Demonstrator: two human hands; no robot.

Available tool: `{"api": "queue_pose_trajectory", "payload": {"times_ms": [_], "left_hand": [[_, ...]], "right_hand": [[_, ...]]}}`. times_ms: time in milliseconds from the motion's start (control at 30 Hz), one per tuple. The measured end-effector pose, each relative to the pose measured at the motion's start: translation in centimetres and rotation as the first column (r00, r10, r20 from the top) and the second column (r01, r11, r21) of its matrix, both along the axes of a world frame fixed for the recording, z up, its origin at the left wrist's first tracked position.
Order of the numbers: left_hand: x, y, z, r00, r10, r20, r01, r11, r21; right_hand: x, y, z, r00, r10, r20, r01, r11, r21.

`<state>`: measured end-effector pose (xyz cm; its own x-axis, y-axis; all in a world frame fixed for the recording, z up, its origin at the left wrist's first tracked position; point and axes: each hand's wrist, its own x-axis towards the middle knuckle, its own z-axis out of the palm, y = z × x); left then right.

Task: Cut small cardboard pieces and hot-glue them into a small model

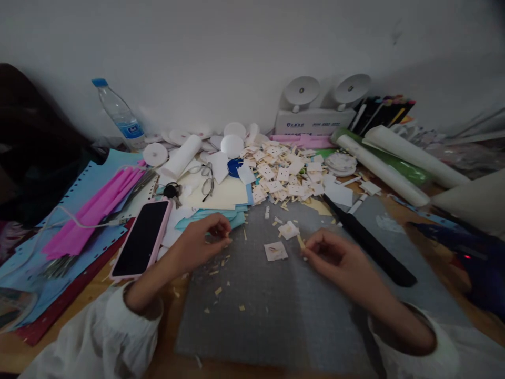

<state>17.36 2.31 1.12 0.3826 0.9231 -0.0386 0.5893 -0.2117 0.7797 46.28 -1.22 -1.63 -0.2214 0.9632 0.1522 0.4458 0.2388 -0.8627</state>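
My right hand [339, 258] is clamped on a small yellowish strip [301, 241], pinched between thumb and fingertips above the grey mat [268, 326]. The strip's far end comes up to the edge of a white card [289, 230]; from here I can't tell whether they touch. A second card [275, 251] lies flat on the mat just nearer to me. My left hand [197, 239] hangs over the mat's left side, its thumb and fingertips close; I can't tell whether they meet or pinch anything. Yellowish scraps [218, 291] lie below it. Beyond both hands I have a heap of cards [276, 173], and a phone [140, 239] lies left of my left hand.
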Motion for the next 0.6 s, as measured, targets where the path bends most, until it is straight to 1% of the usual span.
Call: {"api": "queue_pose_trajectory", "payload": {"times_ms": [67, 100, 167, 233, 300, 367, 400, 467, 600], "left_hand": [[0.5, -0.2, 0.2, 0.99, 0.051, 0.128, -0.05, 0.999, -0.012], [0.9, -0.4, 0.3, 0.977, 0.07, 0.203, -0.061, 0.997, -0.051], [1.8, -1.0, 0.2, 0.936, 0.093, 0.34, -0.039, 0.986, -0.161], [2.6, -1.5, 0.0, 0.898, 0.093, 0.431, 0.02, 0.968, -0.252], [3.3, -2.0, -0.3, 0.878, 0.076, 0.473, 0.087, 0.946, -0.313], [3.7, -2.3, -0.6, 0.87, 0.07, 0.488, 0.129, 0.922, -0.364], [3.7, -2.4, -0.7, 0.868, 0.072, 0.491, 0.14, 0.913, -0.382], [3.6, -2.6, -0.8, 0.868, 0.079, 0.49, 0.142, 0.906, -0.398], [3.2, -2.8, -0.9, 0.884, 0.109, 0.455, 0.073, 0.928, -0.365]], "right_hand": [[-0.2, -0.2, -0.1, 0.999, 0.028, -0.028, -0.029, 0.999, -0.023], [-0.3, -0.4, -0.2, 0.999, 0.042, -0.034, -0.043, 0.998, -0.034], [-0.6, -0.6, -0.5, 0.998, 0.06, -0.028, -0.061, 0.997, -0.043], [-0.8, -0.8, -0.8, 0.998, 0.068, -0.001, -0.068, 0.998, -0.014], [-1.0, -0.9, -1.0, 0.994, 0.098, 0.048, -0.1, 0.993, 0.06], [-1.3, -0.9, -1.2, 0.977, 0.172, 0.125, -0.188, 0.974, 0.129], [-1.5, -0.9, -1.2, 0.962, 0.215, 0.165, -0.239, 0.96, 0.143], [-1.9, -1.0, -1.1, 0.937, 0.28, 0.209, -0.311, 0.94, 0.136], [-2.5, -1.7, -1.0, 0.931, 0.311, 0.19, -0.333, 0.938, 0.099]]}}
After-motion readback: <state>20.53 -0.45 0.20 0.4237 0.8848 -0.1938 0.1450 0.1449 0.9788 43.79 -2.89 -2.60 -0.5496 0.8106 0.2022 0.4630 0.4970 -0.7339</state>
